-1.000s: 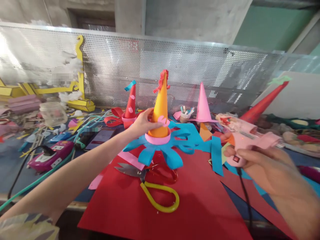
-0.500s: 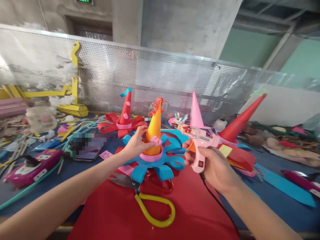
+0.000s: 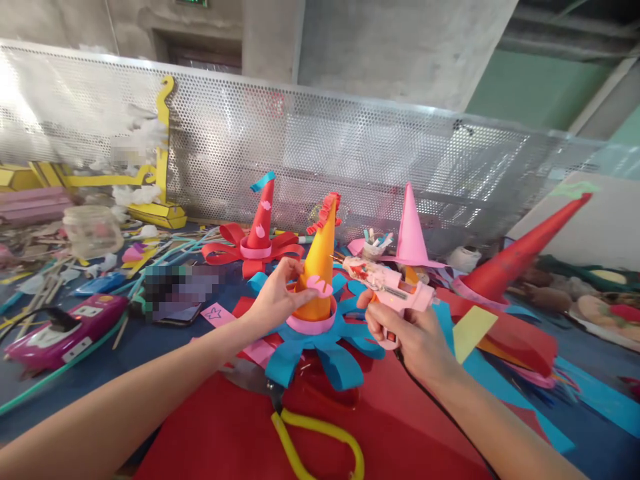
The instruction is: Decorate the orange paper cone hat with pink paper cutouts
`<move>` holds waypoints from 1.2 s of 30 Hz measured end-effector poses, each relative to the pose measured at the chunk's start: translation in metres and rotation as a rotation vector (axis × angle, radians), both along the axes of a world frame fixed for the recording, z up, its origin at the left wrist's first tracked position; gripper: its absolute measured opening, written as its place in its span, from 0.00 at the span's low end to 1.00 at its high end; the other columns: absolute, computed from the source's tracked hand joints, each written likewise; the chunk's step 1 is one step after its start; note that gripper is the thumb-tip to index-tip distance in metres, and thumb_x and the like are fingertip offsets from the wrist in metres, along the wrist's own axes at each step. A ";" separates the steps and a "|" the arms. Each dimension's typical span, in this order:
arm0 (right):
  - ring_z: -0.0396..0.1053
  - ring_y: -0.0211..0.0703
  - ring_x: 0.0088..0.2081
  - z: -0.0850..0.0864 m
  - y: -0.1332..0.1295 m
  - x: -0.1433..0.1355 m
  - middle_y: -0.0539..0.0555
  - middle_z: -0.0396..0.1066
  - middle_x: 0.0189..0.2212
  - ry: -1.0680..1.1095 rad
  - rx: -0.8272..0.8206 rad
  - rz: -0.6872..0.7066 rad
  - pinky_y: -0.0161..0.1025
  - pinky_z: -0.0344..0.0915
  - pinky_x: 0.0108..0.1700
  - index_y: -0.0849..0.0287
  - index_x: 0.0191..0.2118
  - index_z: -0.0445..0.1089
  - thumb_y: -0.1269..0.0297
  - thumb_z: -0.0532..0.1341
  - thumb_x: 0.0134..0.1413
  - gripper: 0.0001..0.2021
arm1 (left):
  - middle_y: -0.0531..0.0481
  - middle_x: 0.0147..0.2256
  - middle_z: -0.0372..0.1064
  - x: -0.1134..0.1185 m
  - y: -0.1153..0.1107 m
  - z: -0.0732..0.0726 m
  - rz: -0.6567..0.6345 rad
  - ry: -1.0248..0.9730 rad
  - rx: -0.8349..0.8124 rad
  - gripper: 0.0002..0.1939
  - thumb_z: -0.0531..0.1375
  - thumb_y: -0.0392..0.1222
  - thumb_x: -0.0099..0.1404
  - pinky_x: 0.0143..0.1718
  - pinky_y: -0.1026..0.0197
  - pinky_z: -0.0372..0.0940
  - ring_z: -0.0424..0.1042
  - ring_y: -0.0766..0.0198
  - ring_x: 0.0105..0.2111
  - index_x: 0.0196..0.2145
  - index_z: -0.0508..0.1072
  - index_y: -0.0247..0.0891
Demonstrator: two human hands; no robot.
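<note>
My left hand (image 3: 277,297) grips the side of a yellow-orange paper cone hat (image 3: 320,257), its thumb pressed by a pink paper cutout (image 3: 320,287) on the cone. Red crinkled paper (image 3: 327,213) tops the hat, and a pink band (image 3: 313,323) rings its base above looped blue paper strips (image 3: 340,363). In my right hand (image 3: 410,333) is a pink hot glue gun (image 3: 395,290), fingers wrapped round its handle. The nozzle points left and overlaps the cone's right edge in view; whether they touch I cannot tell. Yellow-handled scissors (image 3: 320,427) lie in front.
Red sheet (image 3: 225,433) covers the near table. Behind stand a red cone hat (image 3: 260,223), a pink cone (image 3: 411,230) and another red cone hat (image 3: 525,250). At left lie a phone (image 3: 185,300) and a purple power strip (image 3: 65,333). The glue gun's cord (image 3: 440,407) trails toward me.
The glue gun has moved closer to the yellow-orange hat and turned, so its nozzle now reaches the cone's edge. My left hand keeps its hold. The whole view has shifted slightly.
</note>
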State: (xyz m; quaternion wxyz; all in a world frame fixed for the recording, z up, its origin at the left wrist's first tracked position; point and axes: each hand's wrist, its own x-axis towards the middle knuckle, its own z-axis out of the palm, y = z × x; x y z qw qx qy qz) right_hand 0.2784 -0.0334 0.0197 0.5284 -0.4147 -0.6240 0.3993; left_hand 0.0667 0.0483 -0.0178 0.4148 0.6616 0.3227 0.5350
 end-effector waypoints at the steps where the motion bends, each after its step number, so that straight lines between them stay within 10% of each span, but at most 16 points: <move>1: 0.54 0.33 0.18 -0.005 0.001 0.000 0.45 0.60 0.17 0.028 -0.010 0.001 0.33 0.47 0.19 0.58 0.36 0.70 0.56 0.63 0.58 0.10 | 0.49 0.43 0.68 0.000 -0.001 0.000 -0.011 0.009 0.009 0.16 0.66 0.42 0.55 0.45 0.56 0.67 0.71 0.58 0.46 0.34 0.60 0.41; 18: 0.61 0.34 0.22 -0.001 -0.001 0.003 0.56 0.73 0.31 0.465 -0.173 0.143 0.32 0.56 0.23 0.61 0.35 0.76 0.53 0.60 0.57 0.16 | 0.46 0.53 0.68 -0.003 -0.005 -0.003 -0.039 0.000 -0.043 0.13 0.65 0.48 0.58 0.49 0.54 0.67 0.72 0.57 0.47 0.32 0.68 0.38; 36: 0.70 0.41 0.34 0.019 -0.046 0.007 0.53 0.72 0.36 0.907 -0.329 -0.068 0.37 0.70 0.34 0.56 0.43 0.73 0.58 0.59 0.61 0.10 | 0.42 0.55 0.67 -0.007 -0.014 0.008 -0.079 -0.041 -0.052 0.13 0.66 0.48 0.56 0.53 0.53 0.66 0.68 0.51 0.56 0.28 0.68 0.38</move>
